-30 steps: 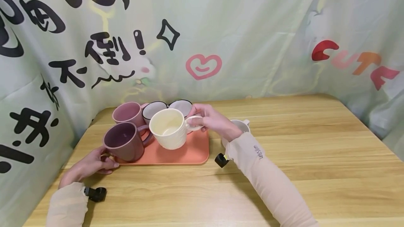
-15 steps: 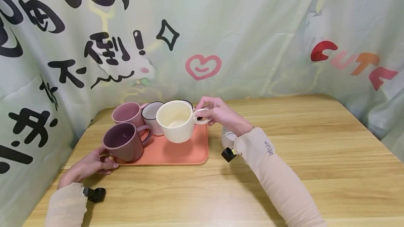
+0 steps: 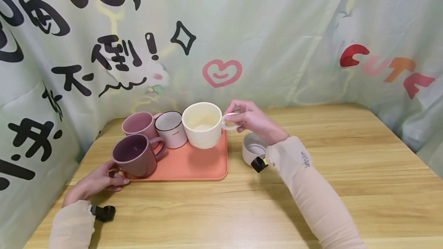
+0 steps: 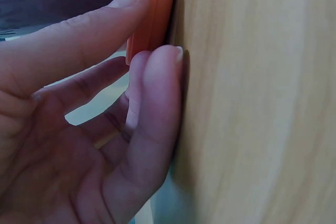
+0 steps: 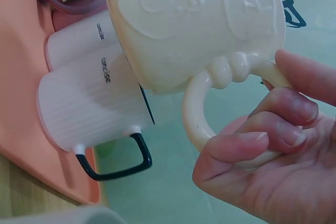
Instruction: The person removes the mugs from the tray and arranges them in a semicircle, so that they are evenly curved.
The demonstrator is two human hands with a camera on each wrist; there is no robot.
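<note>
My right hand [image 3: 257, 120] grips the handle of a cream mug [image 5: 199, 24] with raised relief. In the head view that mug is held upright above the right back part of a coral tray [image 3: 187, 170]. Behind it, one of two white dark-rimmed mugs is hidden in the head view; the other white mug [image 3: 172, 131] shows beside it. On the tray's left stand a dark mauve mug [image 3: 136, 156] and, behind it, a pink mug [image 3: 138, 123]. At the front left corner my left hand [image 3: 98, 180] pinches the tray's rim, thumb against the orange edge [image 4: 157, 11].
A pale grey-white cup [image 3: 250, 151] stands on the wooden table [image 3: 332, 156] to the right of the tray, partly behind my right wrist. A printed curtain [image 3: 277, 49] hangs along the back and left of the table.
My right hand has carried the cream mug rightward and towards the back, uncovering the left white mug and more of the grey-white cup. The left hand has stayed at the tray corner.
</note>
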